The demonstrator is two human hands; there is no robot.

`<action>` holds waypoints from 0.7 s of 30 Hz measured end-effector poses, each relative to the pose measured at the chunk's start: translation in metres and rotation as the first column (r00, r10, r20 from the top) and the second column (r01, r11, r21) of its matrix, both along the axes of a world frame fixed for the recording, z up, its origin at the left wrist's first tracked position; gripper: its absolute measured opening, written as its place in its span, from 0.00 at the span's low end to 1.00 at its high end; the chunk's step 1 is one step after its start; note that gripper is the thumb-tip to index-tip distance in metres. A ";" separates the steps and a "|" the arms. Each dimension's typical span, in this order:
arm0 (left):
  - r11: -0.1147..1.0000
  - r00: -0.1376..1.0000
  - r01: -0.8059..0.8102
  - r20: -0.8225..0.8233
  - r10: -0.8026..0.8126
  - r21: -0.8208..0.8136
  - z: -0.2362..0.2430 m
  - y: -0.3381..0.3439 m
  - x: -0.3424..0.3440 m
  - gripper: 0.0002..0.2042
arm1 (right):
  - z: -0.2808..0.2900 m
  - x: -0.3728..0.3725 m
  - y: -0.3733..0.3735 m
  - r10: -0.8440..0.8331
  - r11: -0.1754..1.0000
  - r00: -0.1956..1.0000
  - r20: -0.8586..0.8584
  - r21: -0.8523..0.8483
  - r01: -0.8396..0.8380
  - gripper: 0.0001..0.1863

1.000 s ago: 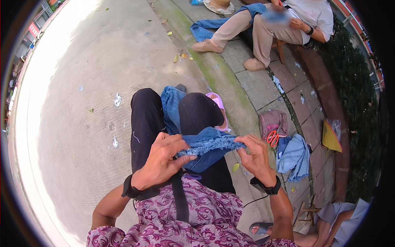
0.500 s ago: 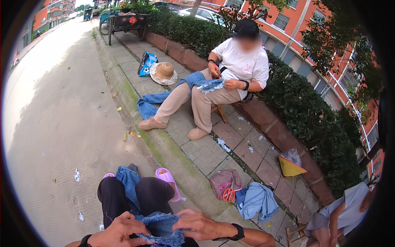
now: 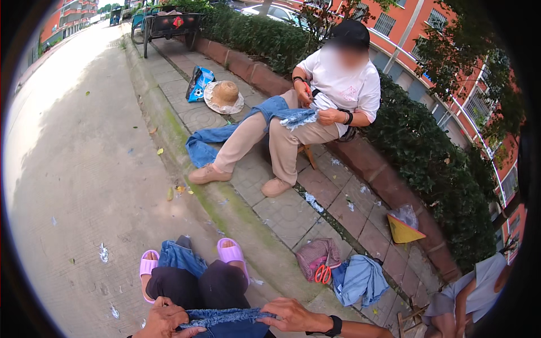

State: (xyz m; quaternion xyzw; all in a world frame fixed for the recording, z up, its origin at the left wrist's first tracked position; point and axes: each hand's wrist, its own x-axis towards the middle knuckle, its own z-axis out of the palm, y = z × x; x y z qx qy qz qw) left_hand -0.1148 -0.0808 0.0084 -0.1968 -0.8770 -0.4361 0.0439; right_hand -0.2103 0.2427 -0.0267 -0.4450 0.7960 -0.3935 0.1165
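Observation:
A pair of blue jeans lies over my lap, its frayed hem (image 3: 225, 316) stretched flat between my two hands. My left hand (image 3: 163, 320) pinches one end of the frayed edge, and my right hand (image 3: 288, 314) grips the other. More blue denim (image 3: 181, 258) shows between my feet, past my knees; whether it is the same piece I cannot tell. Red-handled scissors (image 3: 323, 274) lie to my right on a checked cloth bag (image 3: 316, 254). Folded light-blue denim (image 3: 360, 280) rests beside them on the paving.
Across from me a seated person (image 3: 344, 84) holds frayed jeans (image 3: 296, 117) and something red-handled. Near that person are a straw hat (image 3: 224, 97) and a blue bag (image 3: 200, 84). A yellow cone-shaped thing (image 3: 404, 228) leans by the planter. Another person (image 3: 468, 298) sits at lower right.
My hands have moved apart, and the frayed opening between them has gone from a loose loop to a flat, stretched band. My knees sit lower in view, with both pink slippers now showing.

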 end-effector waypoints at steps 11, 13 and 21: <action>0.978 0.973 -0.145 -0.157 0.168 0.149 -0.073 0.020 -0.018 0.17 | -0.101 0.056 -0.041 -0.387 0.910 0.869 -0.308 0.026 0.414 0.21; 0.973 0.968 -0.154 -0.173 0.184 0.173 -0.072 0.020 -0.020 0.17 | -0.110 0.056 -0.035 -0.389 0.907 0.896 -0.213 0.078 0.413 0.23; 0.969 0.964 -0.168 -0.174 0.201 0.183 -0.068 0.022 -0.016 0.18 | -0.101 0.054 -0.042 -0.511 0.852 0.854 0.098 0.188 0.488 0.24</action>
